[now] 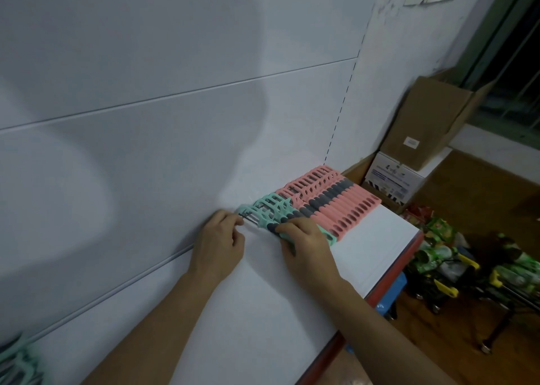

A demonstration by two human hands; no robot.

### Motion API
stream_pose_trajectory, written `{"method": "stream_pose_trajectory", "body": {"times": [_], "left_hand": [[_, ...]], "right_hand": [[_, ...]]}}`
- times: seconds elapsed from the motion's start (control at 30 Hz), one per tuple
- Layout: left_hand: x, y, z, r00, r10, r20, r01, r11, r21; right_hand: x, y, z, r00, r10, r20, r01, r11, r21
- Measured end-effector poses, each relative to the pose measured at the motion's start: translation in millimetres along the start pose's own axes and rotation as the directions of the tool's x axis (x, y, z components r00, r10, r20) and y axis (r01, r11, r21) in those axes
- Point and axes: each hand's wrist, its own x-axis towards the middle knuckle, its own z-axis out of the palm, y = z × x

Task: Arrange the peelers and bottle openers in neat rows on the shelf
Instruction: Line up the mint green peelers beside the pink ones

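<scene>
A tight row of pink peelers (pixel 330 197) with grey grips lies on the white shelf (pixel 365 247), against the back panel at the shelf's right end. Several mint-green peelers (pixel 270 209) continue that row on its left side. My left hand (pixel 219 241) pinches the head end of the leftmost green peeler near the back panel. My right hand (pixel 306 244) lies over the handle ends of the green peelers, fingers curled round the leftmost one. More mint-green peelers (pixel 17 364) lie blurred at the bottom left corner.
The shelf's red front edge (pixel 391 270) runs along the right. Beyond the shelf end stand a cardboard box (pixel 426 122) and a white printed box (pixel 394 177). Carts with green packets (pixel 438 256) stand on the wooden floor below right.
</scene>
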Motion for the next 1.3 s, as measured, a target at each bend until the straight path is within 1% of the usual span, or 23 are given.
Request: {"method": "stream_pose_trajectory", "body": {"times": [0.33, 0.5, 0.87, 1.0, 1.1, 1.17, 1.23, 1.3], "left_hand": [[-2, -4, 2, 0.996, 0.050, 0.074, -0.052, 0.998, 0.030], [-3, -1, 1, 0.989, 0.097, 0.112, -0.113, 0.982, 0.152], [-5, 3, 2, 0.989, 0.085, 0.117, -0.113, 0.960, 0.254], [-14, 9, -7, 0.987, 0.044, 0.153, -0.089, 0.950, 0.300], [-31, 11, -23, 0.974, 0.025, 0.223, -0.101, 0.936, 0.337], [-44, 10, -41, 0.966, -0.008, 0.257, -0.091, 0.924, 0.371], [-60, 8, -68, 0.968, -0.052, 0.247, -0.056, 0.911, 0.409], [-80, 7, -100, 0.976, -0.085, 0.203, -0.017, 0.891, 0.453]], "right_hand": [[-1, -3, 6, 0.998, 0.051, 0.027, -0.050, 0.998, -0.039], [-2, -1, 7, 0.998, 0.046, 0.040, -0.044, 0.997, -0.061], [2, 3, 10, 0.997, 0.024, 0.071, -0.019, 0.997, -0.073], [4, -1, 8, 0.989, 0.008, 0.150, 0.012, 0.991, -0.132], [6, -4, 2, 0.985, 0.008, 0.175, 0.021, 0.986, -0.163], [7, -8, -4, 0.980, -0.017, 0.198, 0.053, 0.982, -0.181], [8, -22, -7, 0.969, -0.064, 0.238, 0.100, 0.985, -0.140], [7, -45, -6, 0.951, -0.127, 0.281, 0.157, 0.984, -0.088]]}}
